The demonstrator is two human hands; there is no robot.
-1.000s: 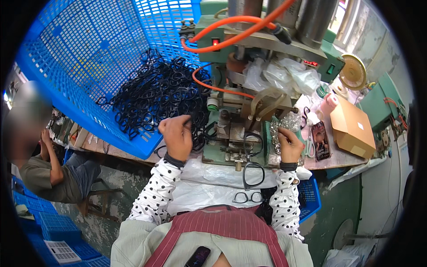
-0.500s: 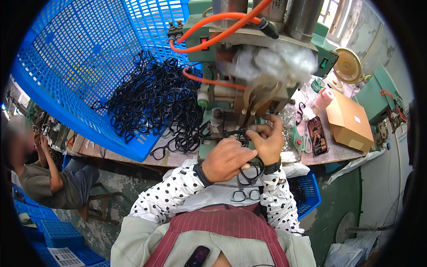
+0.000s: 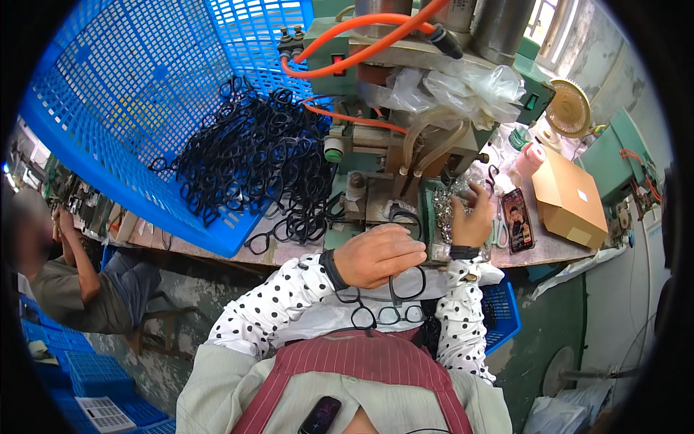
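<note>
My left hand (image 3: 379, 257) is closed around a black eyeglass frame (image 3: 409, 284) in front of the press. One rim hangs below my fingers and another rim shows above them, at the press's metal fixture (image 3: 382, 212). More black frames (image 3: 363, 317) dangle or lie under that hand, close to my apron; which of them it holds is unclear. Just right of the fixture, my right hand (image 3: 471, 220) is at a heap of small shiny metal parts (image 3: 442, 215). Its fingers are bent inward, and anything between the fingertips is too small to make out.
A tilted blue basket (image 3: 137, 195) with a tangle of black eyeglass frames (image 3: 253, 155) stands left of the green press (image 3: 336, 155). On the right are a phone (image 3: 516, 220), scissors (image 3: 499, 230) and a cardboard box (image 3: 571, 199). Another person (image 3: 76, 289) sits at far left.
My right hand has left the fixture and moved right to the metal parts. My left hand has shifted slightly right, keeping the eyeglass frame. The plastic bag on the press, blurred before, is now sharp.
</note>
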